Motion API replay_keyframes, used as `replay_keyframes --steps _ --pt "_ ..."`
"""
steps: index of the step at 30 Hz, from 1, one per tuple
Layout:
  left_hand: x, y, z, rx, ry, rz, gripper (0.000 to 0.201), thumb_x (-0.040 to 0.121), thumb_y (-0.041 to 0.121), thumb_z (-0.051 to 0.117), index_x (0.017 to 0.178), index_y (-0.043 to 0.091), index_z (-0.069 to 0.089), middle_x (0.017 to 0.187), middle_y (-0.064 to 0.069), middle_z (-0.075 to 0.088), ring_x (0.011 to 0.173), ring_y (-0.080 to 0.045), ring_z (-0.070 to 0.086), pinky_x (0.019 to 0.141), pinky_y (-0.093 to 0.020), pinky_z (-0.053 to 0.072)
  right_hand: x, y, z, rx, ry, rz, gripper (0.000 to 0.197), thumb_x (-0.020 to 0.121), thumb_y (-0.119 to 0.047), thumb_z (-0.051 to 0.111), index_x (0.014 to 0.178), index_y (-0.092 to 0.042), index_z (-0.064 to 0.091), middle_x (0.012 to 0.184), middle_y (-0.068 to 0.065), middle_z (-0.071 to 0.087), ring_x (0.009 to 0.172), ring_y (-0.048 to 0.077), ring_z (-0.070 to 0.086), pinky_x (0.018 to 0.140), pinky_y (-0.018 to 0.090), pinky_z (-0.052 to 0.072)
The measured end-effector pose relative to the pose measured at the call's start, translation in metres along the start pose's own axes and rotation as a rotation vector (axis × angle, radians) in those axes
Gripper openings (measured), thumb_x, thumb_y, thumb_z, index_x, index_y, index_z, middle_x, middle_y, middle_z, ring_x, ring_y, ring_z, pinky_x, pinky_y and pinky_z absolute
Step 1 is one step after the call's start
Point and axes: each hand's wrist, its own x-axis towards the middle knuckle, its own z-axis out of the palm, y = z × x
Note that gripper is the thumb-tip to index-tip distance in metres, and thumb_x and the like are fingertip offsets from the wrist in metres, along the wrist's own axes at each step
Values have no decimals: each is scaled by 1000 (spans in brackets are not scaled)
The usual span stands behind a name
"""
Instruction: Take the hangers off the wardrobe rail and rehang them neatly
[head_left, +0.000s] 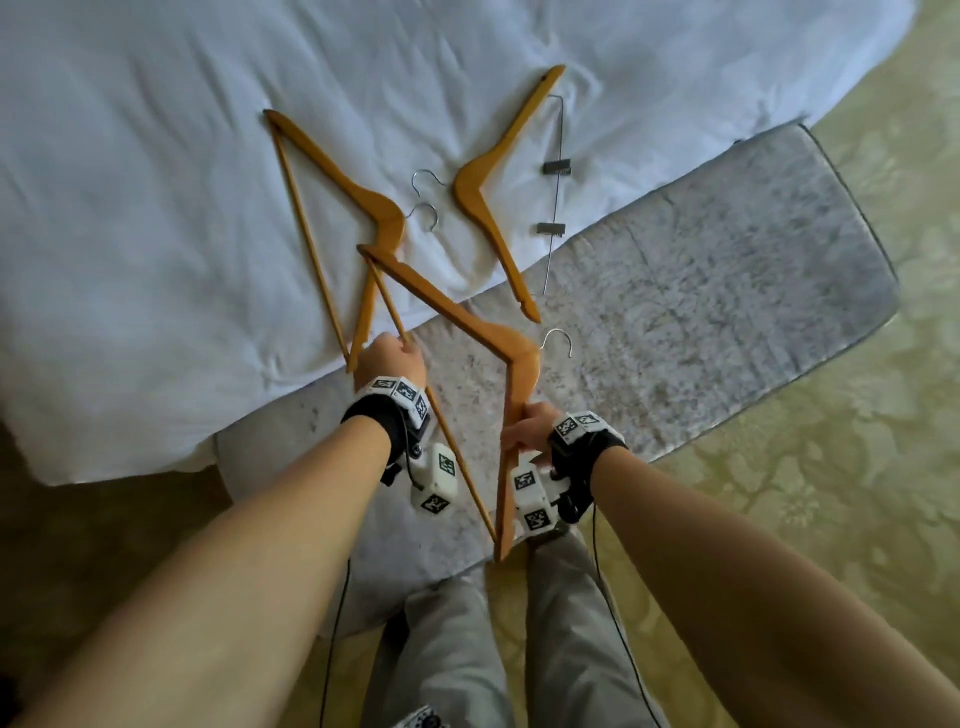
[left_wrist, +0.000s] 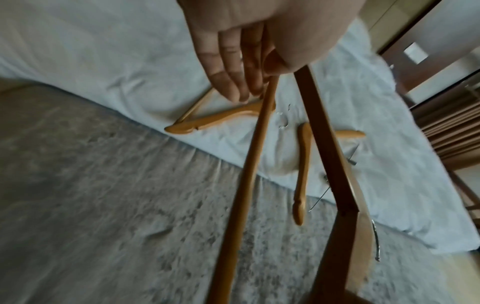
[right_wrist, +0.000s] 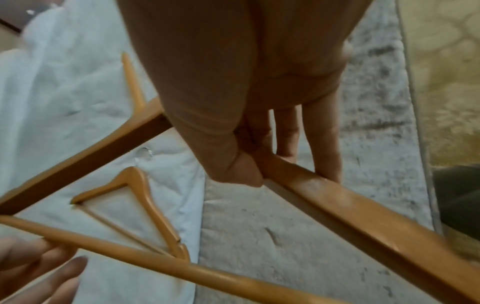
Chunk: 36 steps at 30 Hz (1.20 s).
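I hold one wooden hanger (head_left: 457, 317) with both hands above the bed's edge, its metal hook (head_left: 558, 340) pointing right. My left hand (head_left: 389, 358) pinches its thin bottom bar (left_wrist: 249, 164) between thumb and fingers. My right hand (head_left: 530, 431) pinches one of its flat arms (right_wrist: 350, 207) just below the neck. Two more hangers lie on the bed. A barred hanger (head_left: 332, 208) is on the left. A clip hanger (head_left: 493, 197) with a wire bar is on the right, its lower tip over the runner.
The white duvet (head_left: 156, 208) covers the bed, with a grey runner (head_left: 675, 291) across its foot. Patterned carpet (head_left: 857, 467) lies to the right. My legs in grey trousers (head_left: 467, 649) stand against the bed. Dark wooden furniture (left_wrist: 441, 123) shows beyond the bed.
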Motion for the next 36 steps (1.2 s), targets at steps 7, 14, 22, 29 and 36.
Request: replay_keyframes --steps 7,14,22,29,36 --pt "-57 46 -68 -175 419 241 21 89 12 48 99 14 66 106 -10 69 97 -35 62 75 -35 46 -71 -43 -59 -104 153 -183 37 80 -19 68 115 -12 56 95 14 66 83 34 69 70 50 60" --pt "-124 81 -138 -195 713 611 26 81 6 58 106 10 64 109 -7 64 107 -28 54 83 -36 45 -164 -88 -107 -437 370 -489 22 81 -20 63 104 -20 60 99 9 66 89 31 64 74 31 52" --pt "-193 88 -245 321 606 432 69 82 37 65 142 24 33 140 -2 48 131 -29 39 110 -51 26 -274 -146 -118 -680 583 -870 17 83 -19 61 98 -21 54 89 4 61 79 27 58 68 32 48" --pt "-269 54 -352 -19 552 413 22 80 36 70 94 19 65 85 -5 68 84 -28 66 76 -34 50 -390 -205 -65 -738 778 -1235 15 82 -12 55 88 -26 52 84 -2 53 83 27 57 65 32 45" --pt "-348 -19 -440 -266 580 466 22 80 31 75 93 18 64 77 -4 73 70 -16 70 77 -35 57 -499 -243 39 -783 824 -1577 18 88 -11 52 100 -21 62 96 1 53 100 28 54 80 43 52"
